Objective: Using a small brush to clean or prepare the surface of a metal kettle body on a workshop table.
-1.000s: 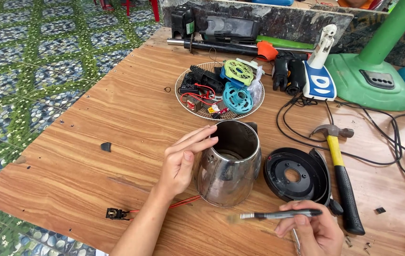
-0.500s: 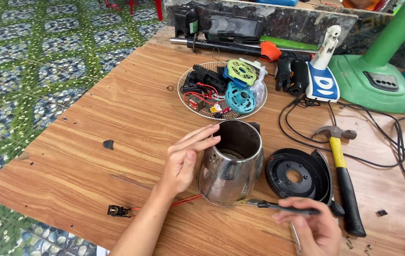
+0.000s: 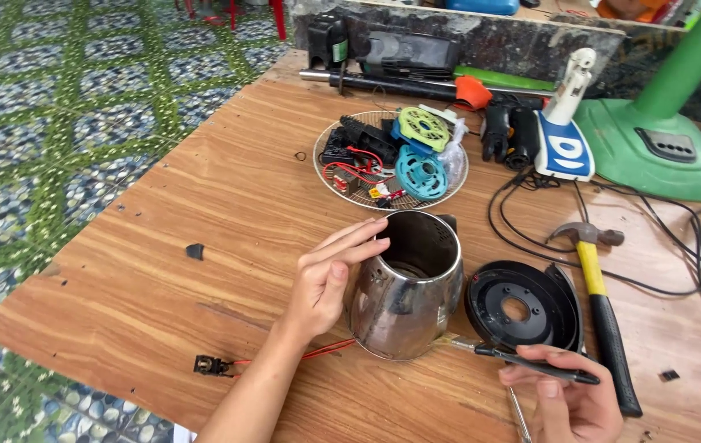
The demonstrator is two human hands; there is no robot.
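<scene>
Right hand [image 3: 568, 394]: nearest the camera, low on the table; fingers pressed together around a thin black brush [image 3: 523, 361], bristle tip touching the lower wall of the kettle body.
Left hand [image 3: 330, 275]: fingers spread flat against the kettle's left side, thumb bent, bracing rather than gripping.
Kettle body [image 3: 408, 287]: bare steel shell, tilted on the wooden table [image 3: 162, 271], mouth facing away, between the two hands.
Doing it well: probably best to keep the left palm firm so the shell cannot roll; short light strokes with the brush; red wire [image 3: 318, 354] under the forearm kept out of the way.
Black base [image 3: 523, 305]: round, just right of the shell, leaning.
Hammer [image 3: 601, 316]: yellow and black handle, right of the base.
Wire tray [image 3: 390, 150]: round, farther back, holding green and teal plastic discs and black parts.
Label: blue panel with white shapes on a white part [image 3: 564, 139] behind the tray; wording left unread.
Green stand [image 3: 654, 139]: far right.
</scene>
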